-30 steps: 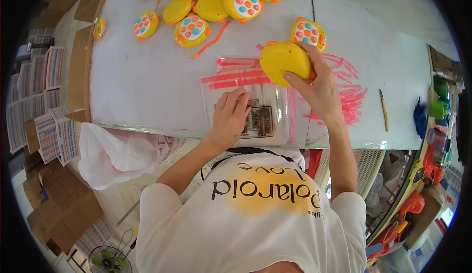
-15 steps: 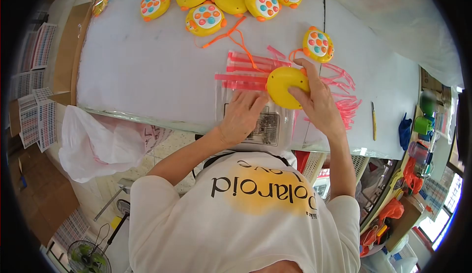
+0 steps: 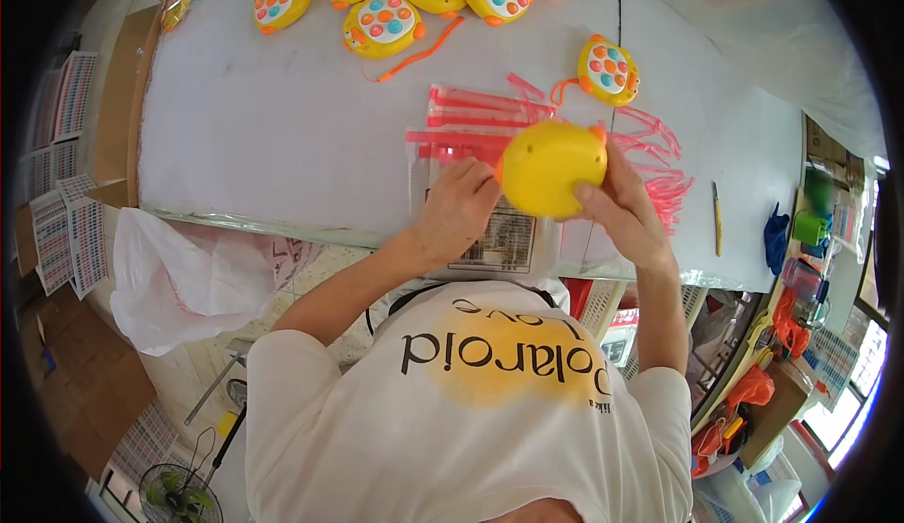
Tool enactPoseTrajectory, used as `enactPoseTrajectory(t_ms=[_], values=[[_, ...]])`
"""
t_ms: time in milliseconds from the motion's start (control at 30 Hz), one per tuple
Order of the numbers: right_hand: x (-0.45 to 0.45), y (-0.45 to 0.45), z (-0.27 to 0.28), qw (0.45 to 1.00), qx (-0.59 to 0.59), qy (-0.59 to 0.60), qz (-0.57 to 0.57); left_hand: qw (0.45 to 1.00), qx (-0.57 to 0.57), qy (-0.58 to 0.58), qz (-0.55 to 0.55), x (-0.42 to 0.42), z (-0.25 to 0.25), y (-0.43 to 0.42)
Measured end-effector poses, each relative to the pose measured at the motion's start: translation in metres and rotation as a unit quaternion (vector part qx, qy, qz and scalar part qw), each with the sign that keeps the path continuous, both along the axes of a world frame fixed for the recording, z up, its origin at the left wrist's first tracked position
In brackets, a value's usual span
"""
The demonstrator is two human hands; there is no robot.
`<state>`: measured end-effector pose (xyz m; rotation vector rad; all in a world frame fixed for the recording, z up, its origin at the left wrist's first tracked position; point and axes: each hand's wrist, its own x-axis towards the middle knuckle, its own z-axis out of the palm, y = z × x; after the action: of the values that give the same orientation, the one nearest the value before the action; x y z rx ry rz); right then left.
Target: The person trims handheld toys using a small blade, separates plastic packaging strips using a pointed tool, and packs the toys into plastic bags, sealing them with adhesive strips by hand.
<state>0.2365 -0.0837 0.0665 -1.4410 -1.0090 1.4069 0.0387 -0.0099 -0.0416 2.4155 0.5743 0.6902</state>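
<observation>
My right hand [image 3: 633, 210] grips a rounded yellow toy [image 3: 554, 173] by its right side, thumb across the plain back that faces up. Small orange parts stick out at the toy's edges. Close to its left edge, my left hand [image 3: 459, 208] has its fingers drawn together; what they pinch is hidden. Under both hands lie clear plastic bags with pink strips [image 3: 461, 137]. Below my left hand, a dark printed panel [image 3: 504, 241] shows through the plastic.
Several yellow toys with coloured buttons [image 3: 381, 24] lie at the far side, another toy [image 3: 607, 69] nearer on the right. Torn pink strips [image 3: 667, 198] and a yellow-handled cutter [image 3: 717, 222] lie right. A white plastic bag [image 3: 188, 278] hangs at the table's left front.
The yellow toy has tilted and shifted slightly towards me. My left hand has gone from lying on the bag to fingers drawn together beside the toy. An orange strap piece over the bags has gone from sight.
</observation>
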Motion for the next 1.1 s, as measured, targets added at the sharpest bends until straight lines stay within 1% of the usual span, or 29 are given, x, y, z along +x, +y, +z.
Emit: enactPoseTrajectory(t_ms=[33,67,133,167,233,267,300,333,400,433,467,500,533,567,600,633,667,700,733,767,833,867,900,933,1000,1067,1100], values=[[-0.007,0.005,0.002,0.995,-0.032,0.047,-0.078,1.0,-0.001,0.001,-0.002,0.001,0.004,-0.003],[-0.012,0.008,-0.005,0.995,-0.033,0.047,-0.079,1.0,0.02,-0.014,-0.006,0.001,0.012,-0.007],[-0.021,0.009,-0.028,0.991,-0.054,-0.117,-0.047,0.999,0.041,-0.027,-0.012,-0.003,0.027,-0.01],[-0.023,0.005,-0.032,0.991,-0.055,-0.115,-0.045,0.999,0.028,-0.042,-0.003,-0.005,0.035,-0.01],[-0.026,-0.003,-0.034,0.967,-0.028,-0.247,0.047,0.998,0.016,-0.056,0.012,-0.011,0.044,-0.007],[-0.027,-0.005,-0.034,0.968,-0.028,-0.246,0.049,0.996,0.02,-0.091,0.01,-0.014,0.047,-0.005],[-0.027,-0.007,-0.034,0.966,0.003,-0.255,0.046,0.992,0.024,-0.127,0.007,-0.017,0.05,-0.003],[-0.027,-0.009,-0.034,0.963,0.033,-0.265,0.042,0.992,0.024,-0.127,0.007,-0.021,0.057,0.001],[-0.027,-0.009,-0.031,0.961,0.052,-0.27,0.026,0.977,-0.069,-0.134,0.148,-0.029,0.068,0.012],[-0.027,-0.009,-0.03,0.959,0.072,-0.273,0.013,0.977,-0.069,-0.133,0.149,-0.029,0.066,0.012],[-0.029,-0.008,-0.03,0.959,0.074,-0.273,0.015,0.952,-0.237,-0.095,0.168,-0.029,0.063,0.013],[-0.03,-0.007,-0.03,0.954,0.087,-0.286,0.01,0.898,-0.397,-0.056,0.182,-0.029,0.059,0.015],[-0.031,-0.005,-0.03,0.949,0.1,-0.3,0.003,0.898,-0.395,-0.058,0.184,-0.028,0.053,0.019],[-0.029,-0.005,-0.028,0.948,0.101,-0.301,0.004,0.887,-0.424,-0.059,0.175,-0.026,0.05,0.023],[-0.026,-0.004,-0.025,0.942,0.086,-0.325,0.015,0.874,-0.453,-0.061,0.165,-0.024,0.046,0.026],[-0.022,-0.003,-0.023,0.934,0.071,-0.348,0.025,0.874,-0.452,-0.062,0.164,-0.022,0.043,0.026],[-0.019,-0.001,-0.02,0.934,0.071,-0.35,0.022,0.846,-0.501,-0.102,0.148,-0.018,0.042,0.027],[-0.015,0.001,-0.018,0.912,0.074,-0.388,0.11,0.814,-0.549,-0.14,0.132,-0.015,0.042,0.025],[-0.013,0.002,-0.017,0.881,0.076,-0.423,0.198,0.814,-0.549,-0.139,0.131,-0.012,0.044,0.024],[-0.014,0.002,-0.017,0.881,0.076,-0.423,0.196,0.805,-0.565,-0.129,0.123,-0.008,0.048,0.024],[-0.016,0.004,-0.017,0.824,0.187,-0.502,0.185,0.797,-0.58,-0.121,0.116,-0.006,0.049,0.024],[-0.018,0.007,-0.016,0.824,0.188,-0.502,0.186,0.776,-0.605,-0.141,0.109,-0.007,0.047,0.024],[-0.022,0.01,-0.014,0.848,0.186,-0.482,0.12,0.753,-0.629,-0.159,0.104,-0.01,0.045,0.023],[-0.027,0.014,-0.014,0.868,0.182,-0.459,0.053,0.753,-0.63,-0.158,0.107,-0.013,0.041,0.021],[-0.04,0.019,-0.02,0.871,0.198,-0.447,0.038,0.747,-0.645,-0.151,0.057,-0.017,0.033,0.02],[-0.05,0.025,-0.026,0.873,0.212,-0.437,0.024,0.757,-0.636,-0.14,0.058,-0.015,0.034,0.019],[-0.053,0.028,-0.029,0.861,0.219,-0.458,0.028,0.767,-0.626,-0.131,0.06,-0.015,0.035,0.019]])
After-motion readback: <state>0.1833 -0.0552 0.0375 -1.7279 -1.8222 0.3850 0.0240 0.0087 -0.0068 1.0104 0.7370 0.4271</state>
